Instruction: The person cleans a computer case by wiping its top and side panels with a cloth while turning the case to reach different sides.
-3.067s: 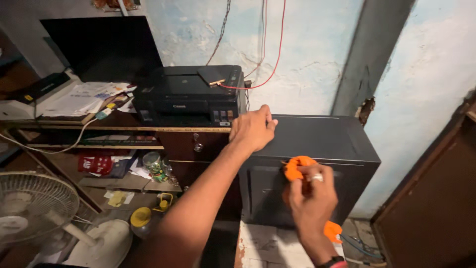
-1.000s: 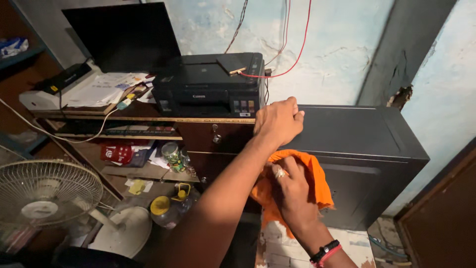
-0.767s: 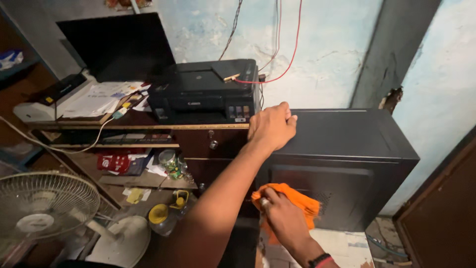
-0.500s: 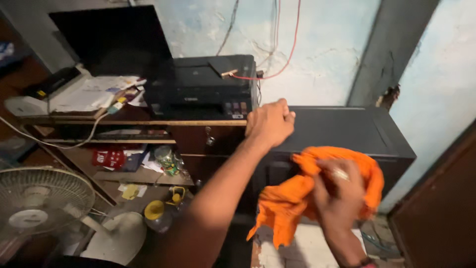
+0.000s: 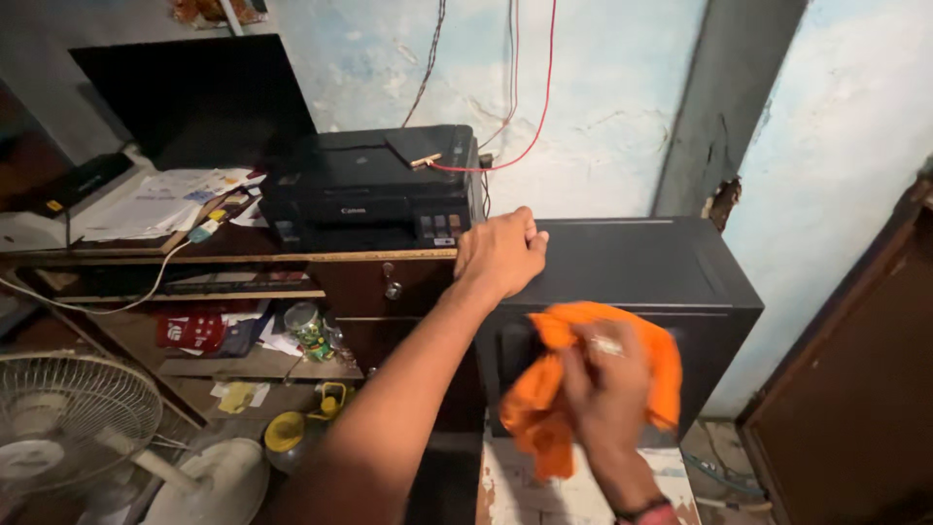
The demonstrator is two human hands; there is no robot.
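The orange cloth (image 5: 593,384) has dropped from shoulder height half a second ago to the front face of the black cabinet (image 5: 671,282) — the wiping now looks underway. The right hand (image 5: 607,403) is clamped on it; the left hand (image 5: 501,253) rests curled on the cabinet's top corner. Beside it, a cluttered wooden desk (image 5: 243,255) carries a black printer (image 5: 374,190) — the wall (image 5: 603,107) behind is flaking.

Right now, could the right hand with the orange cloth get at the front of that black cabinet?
Probably yes: the right hand holds the orange cloth just before the black cabinet front, nothing between them.
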